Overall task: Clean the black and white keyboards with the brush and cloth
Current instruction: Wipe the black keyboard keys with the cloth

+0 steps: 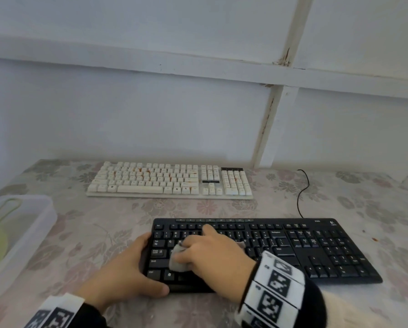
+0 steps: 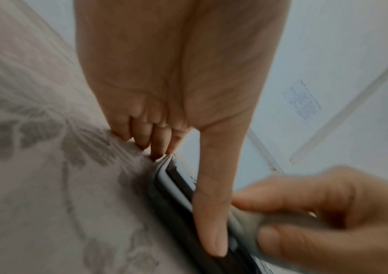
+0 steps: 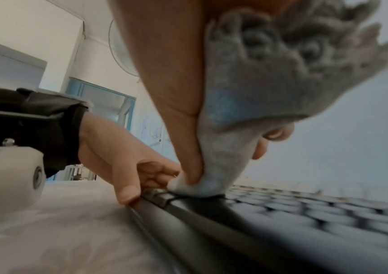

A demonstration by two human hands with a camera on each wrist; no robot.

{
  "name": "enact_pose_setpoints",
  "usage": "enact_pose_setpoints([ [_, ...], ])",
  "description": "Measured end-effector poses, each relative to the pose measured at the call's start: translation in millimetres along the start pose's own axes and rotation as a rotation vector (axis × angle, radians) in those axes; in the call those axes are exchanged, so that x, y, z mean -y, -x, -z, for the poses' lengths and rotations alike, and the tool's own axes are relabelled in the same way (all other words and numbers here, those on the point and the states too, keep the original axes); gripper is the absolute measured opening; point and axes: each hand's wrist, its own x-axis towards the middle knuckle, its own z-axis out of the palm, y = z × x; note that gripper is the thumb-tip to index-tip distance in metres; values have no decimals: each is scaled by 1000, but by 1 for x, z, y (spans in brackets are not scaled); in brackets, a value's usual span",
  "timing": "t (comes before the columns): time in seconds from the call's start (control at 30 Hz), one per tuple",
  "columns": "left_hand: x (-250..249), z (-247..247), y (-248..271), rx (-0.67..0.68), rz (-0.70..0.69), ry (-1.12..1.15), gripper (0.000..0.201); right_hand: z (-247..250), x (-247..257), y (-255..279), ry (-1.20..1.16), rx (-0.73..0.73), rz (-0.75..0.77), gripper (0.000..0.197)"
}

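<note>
the black keyboard (image 1: 257, 249) lies on the near part of the table (image 1: 221, 207), the white keyboard (image 1: 169, 181) well behind it. a bunched grey cloth (image 1: 178, 259) is clamped in the right hand (image 1: 212, 254) grip and pressed onto the keys at the left end. the left hand (image 1: 125, 268) grip is set against the keyboard's left edge, thumb along the front edge, fingers curled down at the side.

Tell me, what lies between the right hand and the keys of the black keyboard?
A grey cloth. The right wrist view shows the right hand pressing it onto the keys of the black keyboard near its left end.
</note>
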Motion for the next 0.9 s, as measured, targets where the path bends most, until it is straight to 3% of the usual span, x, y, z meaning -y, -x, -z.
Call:
enact_pose_setpoints([
  [0.23,1,0,2,21,0,2,112,2,-45,54,71,84,-175,27],
  [0.43,-2,-1,3,18,-1,17,109,12,-52,60,42,68,-339,8],
  [0.5,-2,-1,3,24,1,29,109,17,-39,48,-23,-15,-281,7],
  [0.6,-2,-1,1,16,8,24,113,19,-10,19,-53,-122,-77,12],
  [0.67,0,0,-1,10,13,7,116,18,12,-3,-76,-119,0,15],
  [0.8,2,2,-4,-3,-5,-97,120,14,38,-29,24,-11,17,23],
  [0.9,-1,1,-2,11,7,-46,112,12,33,-25,68,9,-22,26],
])
